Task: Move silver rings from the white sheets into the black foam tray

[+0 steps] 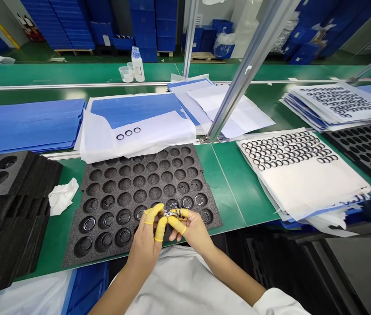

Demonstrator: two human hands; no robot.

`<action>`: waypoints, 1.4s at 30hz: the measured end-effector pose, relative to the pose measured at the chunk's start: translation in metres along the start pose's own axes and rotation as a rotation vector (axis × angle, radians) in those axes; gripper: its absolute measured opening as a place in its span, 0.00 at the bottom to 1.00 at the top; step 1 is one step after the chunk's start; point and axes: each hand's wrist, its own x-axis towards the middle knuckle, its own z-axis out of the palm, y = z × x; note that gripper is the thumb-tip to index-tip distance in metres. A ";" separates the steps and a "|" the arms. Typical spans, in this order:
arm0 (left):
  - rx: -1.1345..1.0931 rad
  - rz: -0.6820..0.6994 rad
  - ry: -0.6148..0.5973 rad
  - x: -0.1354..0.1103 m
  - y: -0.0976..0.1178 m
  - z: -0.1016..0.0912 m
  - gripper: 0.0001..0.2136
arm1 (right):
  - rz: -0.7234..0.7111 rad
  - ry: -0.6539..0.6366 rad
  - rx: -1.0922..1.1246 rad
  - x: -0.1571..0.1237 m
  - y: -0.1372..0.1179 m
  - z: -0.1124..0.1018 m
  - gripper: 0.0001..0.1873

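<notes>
My left hand and my right hand wear yellow finger cots and meet above the lower edge of a black foam tray. Their fingertips pinch a small cluster of shiny black-rimmed metal rings. Those fingers hide part of the cluster, so I cannot tell how many rings it holds. Similar rings sit in round pockets along the tray's lower rows, while most upper pockets look bare. Several pockets lie hidden under my hands.
A stack of black foam trays stands left of a white tissue on the green bench. To the right, a white sheet carries rows of rings. Blue sheets, white papers, and an aluminium upright lie beyond.
</notes>
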 end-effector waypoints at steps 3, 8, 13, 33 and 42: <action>0.009 0.020 0.000 -0.002 -0.002 0.003 0.15 | 0.032 -0.004 -0.001 -0.001 -0.002 0.001 0.27; 0.053 -0.031 -0.222 0.003 -0.012 -0.007 0.15 | 0.136 -0.130 -0.027 -0.005 -0.004 -0.001 0.29; 0.002 -0.117 -0.280 0.004 -0.017 -0.011 0.14 | 0.162 -0.158 0.045 -0.009 -0.008 0.002 0.32; -0.327 -0.173 -0.407 0.001 0.003 -0.025 0.22 | 0.303 -0.499 0.309 -0.029 -0.022 -0.018 0.51; 0.018 0.155 -0.636 0.020 0.007 -0.043 0.23 | 0.338 -0.578 0.302 -0.035 -0.025 -0.021 0.41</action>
